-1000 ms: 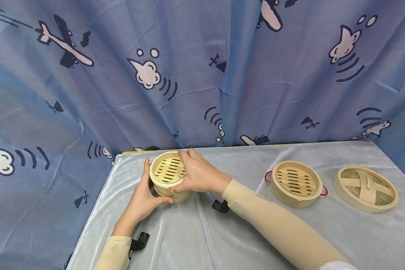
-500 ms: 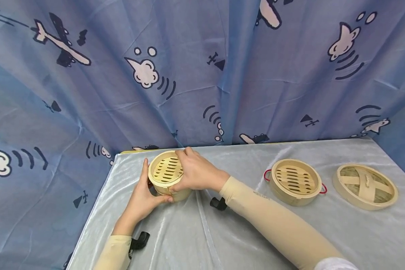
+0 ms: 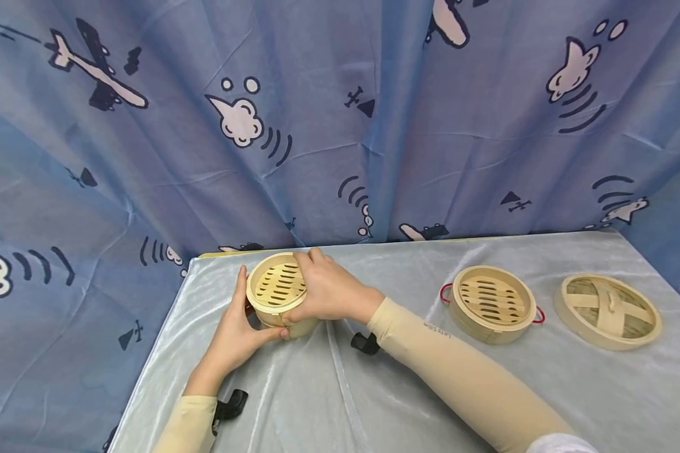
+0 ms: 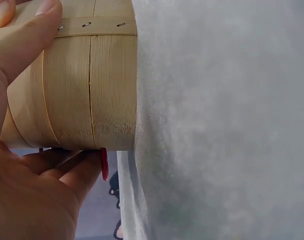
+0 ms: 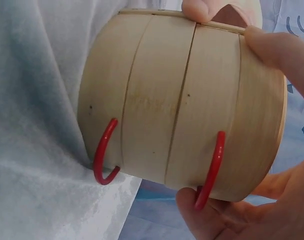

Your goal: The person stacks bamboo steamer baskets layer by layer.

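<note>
Two round bamboo steamer baskets stand stacked at the table's far left. The upper basket [image 3: 280,284] shows its slotted base inside the rim; the lower basket [image 5: 149,95] rests on the cloth. My left hand [image 3: 233,338] grips the stack's left side, thumb across the near wall and fingers behind. My right hand [image 3: 331,290] holds the upper basket at its right rim, thumb in front, fingers at the back. In the right wrist view, one red handle [image 5: 214,167] sits on the upper tier and another red handle [image 5: 101,155] on the lower.
Farther right on the grey cloth-covered table [image 3: 408,384] stands another bamboo steamer basket [image 3: 492,305] with red handles. Beyond it lies a woven bamboo lid [image 3: 608,311] with crossed straps. A blue patterned curtain [image 3: 317,126] hangs behind the table's back edge.
The head view has shifted slightly, so everything appears a little farther left. Both hands keep their hold on the stack, with hardly any movement.
</note>
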{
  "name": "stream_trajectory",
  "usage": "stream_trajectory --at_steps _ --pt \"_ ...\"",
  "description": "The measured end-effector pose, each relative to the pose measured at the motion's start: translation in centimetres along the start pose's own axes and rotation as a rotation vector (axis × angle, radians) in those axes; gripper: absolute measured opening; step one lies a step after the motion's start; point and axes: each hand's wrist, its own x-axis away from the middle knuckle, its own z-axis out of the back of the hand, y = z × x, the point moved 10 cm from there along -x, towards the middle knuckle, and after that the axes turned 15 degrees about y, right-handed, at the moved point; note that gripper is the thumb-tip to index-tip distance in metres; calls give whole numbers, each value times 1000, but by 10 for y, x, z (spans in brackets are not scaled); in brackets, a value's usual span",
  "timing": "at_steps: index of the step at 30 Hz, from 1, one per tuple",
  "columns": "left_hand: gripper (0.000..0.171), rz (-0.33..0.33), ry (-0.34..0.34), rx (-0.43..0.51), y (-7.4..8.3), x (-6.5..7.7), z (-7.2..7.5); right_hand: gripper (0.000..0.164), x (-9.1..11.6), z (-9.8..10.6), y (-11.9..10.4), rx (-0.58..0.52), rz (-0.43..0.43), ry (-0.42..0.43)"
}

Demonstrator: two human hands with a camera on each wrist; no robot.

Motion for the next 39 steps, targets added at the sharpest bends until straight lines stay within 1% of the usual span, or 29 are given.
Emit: stream_trajectory --at_steps 7,12,21,28,31,36,39 --pt "150 -11 -1 -17 1 1 1 123 3 0 0 -4 -5 11" --pt "146 -6 -7 -13 1 2 0 124 6 -1 2 -51 -8 2" --pt "144 -23 -1 -14 1 3 0 136 13 -6 10 -124 -15 -78" --pt "143 -30 -9 -22 0 3 -3 130 23 3 17 -212 1 -79" --pt "144 -33 -10 -22 0 3 -4 129 28 8 23 -205 -12 -77" --pt "144 -41 -5 -29 0 3 -4 130 36 16 33 -161 -53 -70" --pt "144 -41 -4 -34 0 4 -3 128 38 23 39 -148 -58 -45"
